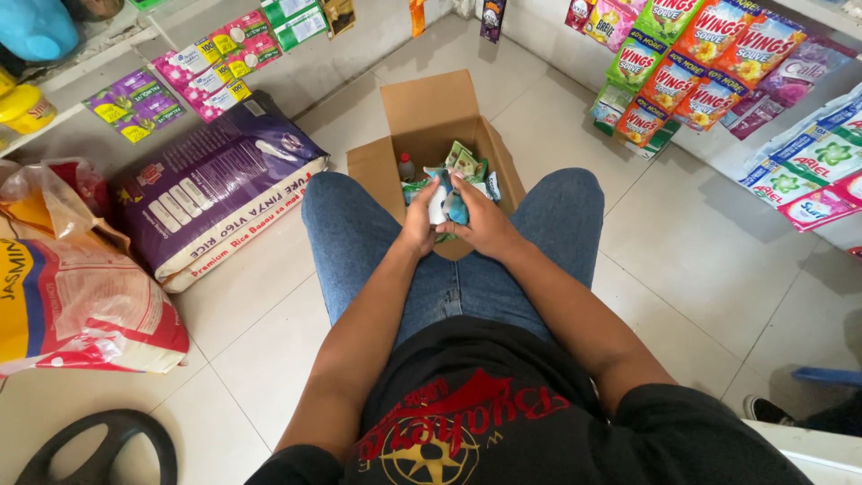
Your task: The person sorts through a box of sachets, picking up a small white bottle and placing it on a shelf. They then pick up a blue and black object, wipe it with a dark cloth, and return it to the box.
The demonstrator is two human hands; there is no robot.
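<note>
I sit with my knees apart in blue jeans, and an open cardboard box (pixel 422 112) stands on the tiled floor between them. Several green and white sachets (pixel 465 163) and a small red-capped bottle (pixel 406 167) lie inside it. My left hand (pixel 419 220) and my right hand (pixel 485 218) meet over the box's near edge. Together they grip a small white and blue packet (pixel 445 206), fingers curled around it.
A large purple rice sack (pixel 211 193) and a red, yellow and white sack (pixel 76 296) lie at the left. Strips of sachets hang on shelves at the left (pixel 211 63) and right (pixel 718 63). A black ring-shaped object (pixel 99 449) lies at bottom left. Someone's shoe (pixel 770 410) shows at right.
</note>
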